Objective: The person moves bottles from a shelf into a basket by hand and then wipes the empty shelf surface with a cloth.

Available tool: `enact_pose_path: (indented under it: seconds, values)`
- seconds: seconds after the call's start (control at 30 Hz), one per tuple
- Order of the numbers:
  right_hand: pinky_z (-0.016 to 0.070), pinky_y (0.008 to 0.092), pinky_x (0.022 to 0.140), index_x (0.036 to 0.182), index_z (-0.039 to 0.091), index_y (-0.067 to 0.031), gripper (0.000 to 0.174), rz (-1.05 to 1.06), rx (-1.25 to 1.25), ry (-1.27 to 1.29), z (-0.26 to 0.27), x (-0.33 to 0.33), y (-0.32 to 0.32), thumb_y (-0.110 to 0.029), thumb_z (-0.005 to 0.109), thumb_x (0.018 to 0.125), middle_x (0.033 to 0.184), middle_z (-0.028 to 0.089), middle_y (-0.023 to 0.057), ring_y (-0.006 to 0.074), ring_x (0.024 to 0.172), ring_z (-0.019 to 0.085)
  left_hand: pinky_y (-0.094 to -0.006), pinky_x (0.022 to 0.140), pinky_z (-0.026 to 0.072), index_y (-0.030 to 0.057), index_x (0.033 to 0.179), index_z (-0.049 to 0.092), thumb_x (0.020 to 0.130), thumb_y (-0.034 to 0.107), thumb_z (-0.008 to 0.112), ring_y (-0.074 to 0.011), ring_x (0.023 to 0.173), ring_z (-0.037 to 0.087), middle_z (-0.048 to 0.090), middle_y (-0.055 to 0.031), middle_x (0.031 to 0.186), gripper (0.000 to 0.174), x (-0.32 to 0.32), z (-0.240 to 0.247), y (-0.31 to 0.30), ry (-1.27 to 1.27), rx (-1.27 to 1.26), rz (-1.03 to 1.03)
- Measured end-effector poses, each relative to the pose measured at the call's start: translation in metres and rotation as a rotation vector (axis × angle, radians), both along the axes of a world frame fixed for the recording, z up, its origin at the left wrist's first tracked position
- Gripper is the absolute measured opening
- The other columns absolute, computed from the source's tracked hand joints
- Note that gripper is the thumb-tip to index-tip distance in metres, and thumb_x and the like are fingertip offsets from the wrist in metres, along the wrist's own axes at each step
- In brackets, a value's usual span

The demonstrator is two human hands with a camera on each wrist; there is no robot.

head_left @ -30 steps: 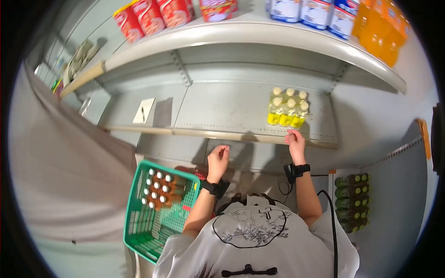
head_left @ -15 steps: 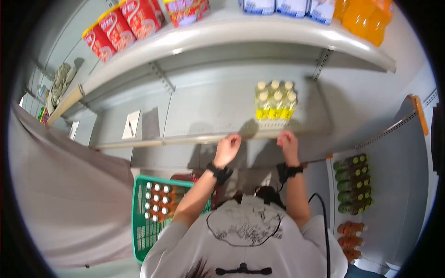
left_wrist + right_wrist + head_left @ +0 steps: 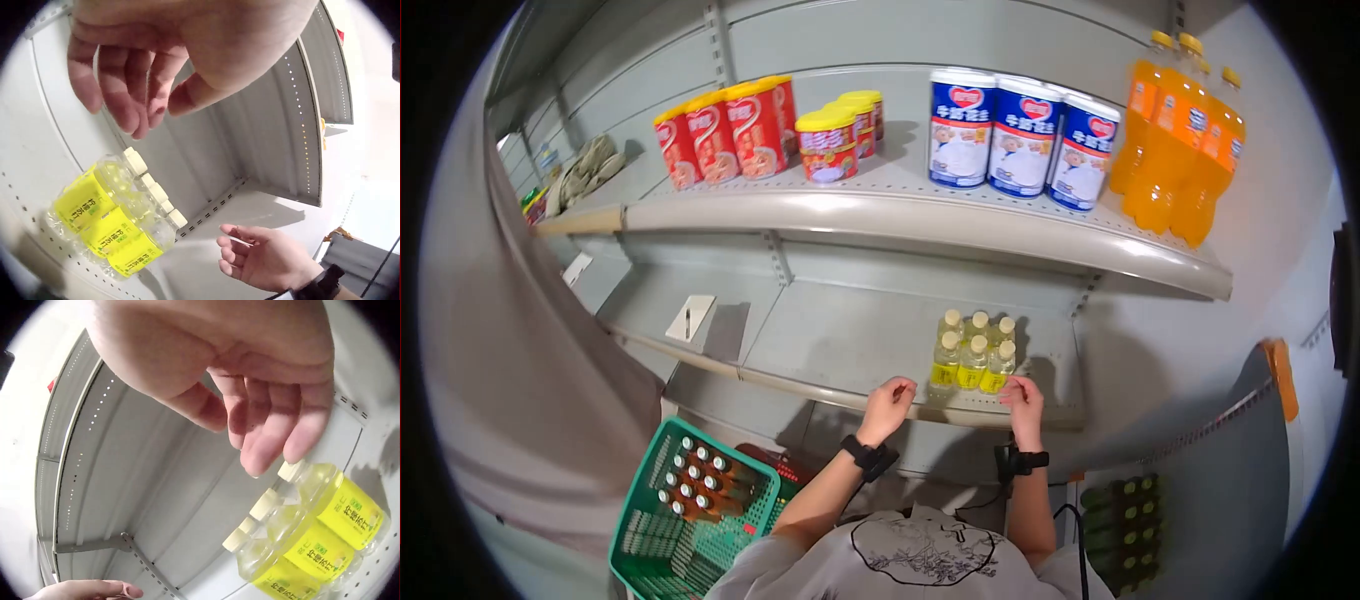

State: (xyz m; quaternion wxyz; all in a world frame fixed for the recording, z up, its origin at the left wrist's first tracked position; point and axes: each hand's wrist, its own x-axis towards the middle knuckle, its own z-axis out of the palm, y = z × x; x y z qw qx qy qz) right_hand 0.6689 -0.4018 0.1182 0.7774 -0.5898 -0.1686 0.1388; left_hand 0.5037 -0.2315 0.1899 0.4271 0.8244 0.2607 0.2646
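Observation:
Several small clear bottles point(image 3: 972, 367) with yellow labels and cream caps stand grouped near the front right of the lower shelf. My left hand point(image 3: 888, 408) is to the left of them at the shelf's front edge, fingers loosely curled, holding nothing. On the other side my right hand point(image 3: 1025, 408) hangs with relaxed fingers, its fingertips close to the front right bottle. In the left wrist view, my left hand point(image 3: 187, 50) appears above the bottles point(image 3: 112, 219). From the right wrist, fingertips of my right hand point(image 3: 250, 381) overlap a cap of the bottles point(image 3: 312, 531).
Above, the upper shelf's lip point(image 3: 920, 218) carries red cans point(image 3: 735, 135), blue-white cans point(image 3: 1020, 145) and orange drink bottles point(image 3: 1180, 150). A notepad with a pen point(image 3: 690, 318) lies on the lower shelf. Below left is a green basket point(image 3: 635, 500) holding brown bottles point(image 3: 705, 480).
The head view has tilted up, bringing the upper shelf's goods into sight. Both hands have come nearer the yellow-labelled bottles, one on each side. The bottles keep their place on the shelf.

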Motion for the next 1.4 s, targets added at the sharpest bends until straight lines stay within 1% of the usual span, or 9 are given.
enact_pose_path:
  seconds: [0.2, 0.27, 0.5, 0.7, 0.73, 0.87, 1.03, 1.2, 1.4]
  values:
    - [0.0457, 0.0215, 0.059, 0.098, 0.057, -0.0001, 0.018, 0.088, -0.110, 0.025, -0.029, 0.030, -0.031, -0.008, 0.046, 0.086, 0.082, 0.057, 0.0041, 0.0091, 0.068, 0.054, -0.0315, 0.057, 0.0460, 0.0030, 0.086, 0.060, 0.078, 0.013, 0.053, -0.0242, 0.060, 0.058, 0.060, -0.0149, 0.069, 0.015, 0.019, -0.029, -0.014, -0.052, 0.045, 0.018]
    - [0.0453, 0.0213, 0.059, 0.097, 0.057, -0.0001, 0.018, 0.115, -0.201, 0.078, -0.032, 0.040, -0.036, -0.008, 0.046, 0.086, 0.083, 0.057, 0.0038, 0.0089, 0.068, 0.053, -0.0269, 0.063, 0.0453, 0.0015, 0.088, 0.060, 0.080, 0.012, 0.053, -0.0130, 0.066, 0.057, 0.061, -0.0090, 0.072, 0.015, 0.023, -0.027, -0.020, 0.036, -0.014, 0.076]
    - [0.0429, 0.0215, 0.056, 0.094, 0.057, -0.0015, 0.013, 0.161, -0.010, 0.138, -0.036, 0.033, -0.019, -0.009, 0.051, 0.086, 0.073, 0.054, 0.0000, 0.0072, 0.063, 0.049, -0.0265, 0.062, 0.0451, 0.0006, 0.089, 0.059, 0.082, 0.008, 0.050, -0.0118, 0.067, 0.055, 0.060, -0.0057, 0.071, 0.013, 0.006, -0.036, -0.008, 0.009, -0.035, 0.113]
    - [0.0408, 0.0227, 0.054, 0.088, 0.058, -0.0026, 0.009, 0.073, -0.153, -0.199, -0.033, 0.046, 0.018, -0.010, 0.055, 0.084, 0.066, 0.051, -0.0023, 0.0060, 0.060, 0.047, -0.0227, 0.060, 0.0424, 0.0018, 0.086, 0.059, 0.086, 0.011, 0.049, -0.0085, 0.066, 0.052, 0.058, -0.0024, 0.070, 0.014, 0.016, -0.030, 0.028, -0.089, -0.177, 0.062]
    - [0.0431, 0.0294, 0.059, 0.081, 0.057, -0.0016, 0.013, 0.060, -0.132, -0.145, -0.023, 0.051, 0.021, -0.015, 0.054, 0.081, 0.068, 0.058, 0.0101, 0.0156, 0.063, 0.054, -0.0235, 0.062, 0.0446, 0.0004, 0.089, 0.059, 0.087, 0.010, 0.047, -0.0098, 0.072, 0.054, 0.060, -0.0051, 0.078, 0.015, 0.020, -0.022, 0.030, -0.065, -0.196, 0.045]
    - [0.0458, 0.0327, 0.062, 0.083, 0.061, -0.0026, 0.015, -0.070, -0.276, -0.131, 0.014, 0.056, 0.011, -0.016, 0.054, 0.080, 0.074, 0.062, 0.0128, 0.0260, 0.067, 0.059, -0.0258, 0.066, 0.0480, -0.0021, 0.095, 0.056, 0.087, 0.008, 0.046, -0.0150, 0.078, 0.058, 0.060, -0.0087, 0.093, 0.017, 0.034, -0.010, 0.032, -0.099, -0.225, 0.046]
    - [0.0460, 0.0322, 0.064, 0.085, 0.061, -0.0012, 0.017, -0.171, -0.263, -0.035, -0.003, 0.044, -0.007, -0.016, 0.053, 0.081, 0.076, 0.062, 0.0143, 0.0256, 0.070, 0.059, -0.0241, 0.064, 0.0469, 0.0001, 0.095, 0.058, 0.087, 0.013, 0.047, -0.0126, 0.074, 0.057, 0.061, -0.0082, 0.088, 0.018, 0.035, -0.022, 0.048, -0.048, -0.267, 0.023]
    - [0.0453, 0.0288, 0.065, 0.092, 0.059, 0.0003, 0.021, -0.243, -0.212, 0.032, -0.017, 0.045, -0.019, -0.018, 0.052, 0.084, 0.077, 0.062, 0.0096, 0.0155, 0.072, 0.058, -0.0231, 0.062, 0.0466, 0.0016, 0.097, 0.058, 0.088, 0.015, 0.050, -0.0127, 0.072, 0.058, 0.061, -0.0077, 0.084, 0.018, 0.043, -0.036, 0.065, -0.102, -0.335, -0.019]
    - [0.0459, 0.0262, 0.063, 0.095, 0.058, 0.0007, 0.022, -0.114, -0.258, 0.038, -0.001, 0.047, -0.013, -0.018, 0.052, 0.086, 0.078, 0.060, 0.0053, 0.0116, 0.068, 0.056, -0.0237, 0.060, 0.0461, -0.0006, 0.093, 0.058, 0.087, 0.010, 0.047, -0.0121, 0.069, 0.059, 0.061, -0.0065, 0.077, 0.016, 0.040, -0.035, 0.075, -0.115, -0.390, 0.011]
